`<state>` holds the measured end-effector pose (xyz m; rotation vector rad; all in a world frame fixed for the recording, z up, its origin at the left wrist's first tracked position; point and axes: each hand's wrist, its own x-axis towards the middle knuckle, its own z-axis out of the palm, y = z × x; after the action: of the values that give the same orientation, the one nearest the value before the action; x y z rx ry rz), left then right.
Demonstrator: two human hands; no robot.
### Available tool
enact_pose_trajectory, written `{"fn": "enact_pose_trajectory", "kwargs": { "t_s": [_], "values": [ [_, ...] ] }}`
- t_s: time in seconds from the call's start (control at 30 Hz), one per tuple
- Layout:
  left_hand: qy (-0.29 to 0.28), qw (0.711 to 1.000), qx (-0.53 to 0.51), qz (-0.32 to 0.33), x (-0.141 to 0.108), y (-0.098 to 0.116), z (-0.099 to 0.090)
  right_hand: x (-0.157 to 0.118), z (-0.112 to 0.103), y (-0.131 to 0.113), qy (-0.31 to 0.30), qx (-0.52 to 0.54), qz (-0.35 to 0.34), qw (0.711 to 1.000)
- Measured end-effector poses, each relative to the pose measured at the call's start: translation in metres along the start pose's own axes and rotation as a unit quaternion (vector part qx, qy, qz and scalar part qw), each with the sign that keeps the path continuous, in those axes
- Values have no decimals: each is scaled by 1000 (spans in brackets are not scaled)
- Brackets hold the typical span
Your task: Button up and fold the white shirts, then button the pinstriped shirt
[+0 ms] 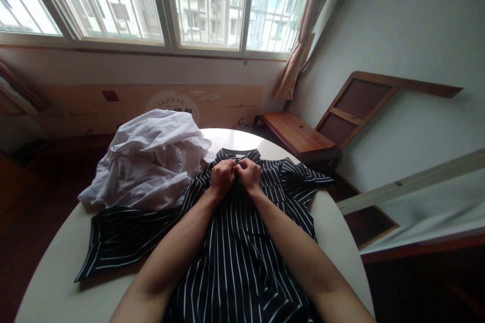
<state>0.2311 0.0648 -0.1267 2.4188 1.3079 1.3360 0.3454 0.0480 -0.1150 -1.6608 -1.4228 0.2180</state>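
A black shirt with white stripes (227,242) lies face up on a round white table (49,272), its collar at the far end and its sleeves out to both sides. Just below the collar, my left hand (223,176) and my right hand (249,174) meet at the front opening. Both hands are closed, fingertips pinching the shirt's front edges close together. Whatever small part lies between the fingertips, such as a button, is hidden by the fingers.
A heap of white cloth (151,156) sits at the table's far left, against the striped sleeve. Beyond the table on the right stands a wooden bench (303,133) by the wall. A large printed carton (235,98) leans under the barred window (208,5).
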Motion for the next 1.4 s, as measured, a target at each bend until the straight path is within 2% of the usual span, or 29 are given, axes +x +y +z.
{"fn": "enact_pose_trajectory", "kwargs": {
  "t_s": [0.1, 0.33, 0.57, 0.63, 0.77, 0.87, 1.1, 1.23, 1.4],
  "values": [
    [6, 1000, -10, -3, 0, -3, 1, 1, 0, 2, -16, 22, -17, 999],
    [-8, 1000, -8, 18, 3, -7, -1, 5, -4, 6, -43, 97, -8, 994],
    [-8, 999, -21, 34, 4, -11, -4, 12, -8, 15, -112, 185, 19, 976],
    [-5, 999, -37, 23, 3, -11, -3, 13, -8, 17, -123, 199, 16, 972],
    [14, 998, -54, -43, 3, -11, -1, 12, -5, 17, -155, 235, 14, 959],
    [26, 994, -76, -73, 4, -12, 1, 12, -3, 17, -137, 227, -4, 964],
    [55, 981, -137, -123, 7, -16, 4, 13, -9, 14, -10, 197, 37, 980],
    [59, 987, -110, -96, 6, -14, 3, 10, -11, 7, 7, 164, 11, 986],
    [53, 994, -76, -61, 4, -9, 0, 7, -4, 4, -36, 171, 15, 984]
  ]
}}
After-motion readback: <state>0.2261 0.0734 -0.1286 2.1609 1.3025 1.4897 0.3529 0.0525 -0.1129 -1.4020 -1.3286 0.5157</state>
